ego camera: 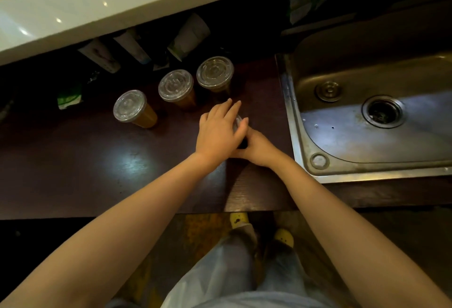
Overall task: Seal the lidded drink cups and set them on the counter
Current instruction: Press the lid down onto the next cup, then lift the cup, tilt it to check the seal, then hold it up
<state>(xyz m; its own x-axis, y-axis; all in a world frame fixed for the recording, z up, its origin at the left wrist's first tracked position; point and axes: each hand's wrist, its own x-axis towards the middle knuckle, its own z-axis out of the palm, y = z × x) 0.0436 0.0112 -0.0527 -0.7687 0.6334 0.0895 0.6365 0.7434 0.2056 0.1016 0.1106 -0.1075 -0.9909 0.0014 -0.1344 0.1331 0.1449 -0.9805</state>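
Note:
Three clear-lidded cups of amber drink stand in a diagonal row on the dark wooden worktop (pixel 97 165): one at the left (pixel 130 106), one in the middle (pixel 175 85), one at the right (pixel 215 72). A fourth cup (pixel 238 121) stands in front of them, almost wholly covered. My left hand (pixel 219 131) lies flat on its lid, fingers spread. My right hand (pixel 256 147) wraps around the cup's side from the right. Only a sliver of the lid's rim shows between the fingers.
A steel sink (pixel 367 116) with a drain sits right of the worktop. A white raised counter (pixel 97 1) runs across the top left. Under it lean white packets (pixel 190 36) and a green-and-white carton (pixel 69 98). The worktop's front edge runs just below my forearms.

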